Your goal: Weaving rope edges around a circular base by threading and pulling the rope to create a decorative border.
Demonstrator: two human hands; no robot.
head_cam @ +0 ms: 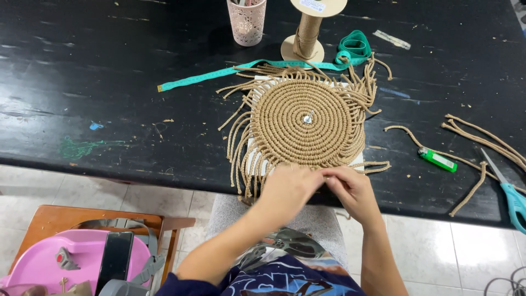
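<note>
Head view looks down on a black bench (109,82) with a round coiled cord mat (307,118) lying flat near its front edge. The mat is tan, wound in tight rings, and a small metal pin (309,117) stands at its centre. It rests on a pale board (359,160) whose edges peek out beneath it. Loose cord ends (241,159) fan out from the rim on the left, the top and the right.

Both hands meet at the mat's near edge. The left hand (287,189) is curled, fingers bent over the rim and pinching the cords there. The right hand (353,189) is just beside it, almost touching, its fingertips closed on a cord at the same spot. Exactly which strand each one grips is hidden by the fingers.

Behind the mat a teal tape measure (219,73) trails across the bench, ending in a bundle by a wooden spool of cord (308,33). A pink perforated cup (246,22) stands to the left of the spool. To the right of the mat lie a green lighter (437,159), several cut lengths of cord (482,140) and blue-handled scissors (507,189), well apart from the hands.

Below the bench, at lower left, a wooden stool (55,216) carries a pink tray (44,263).
</note>
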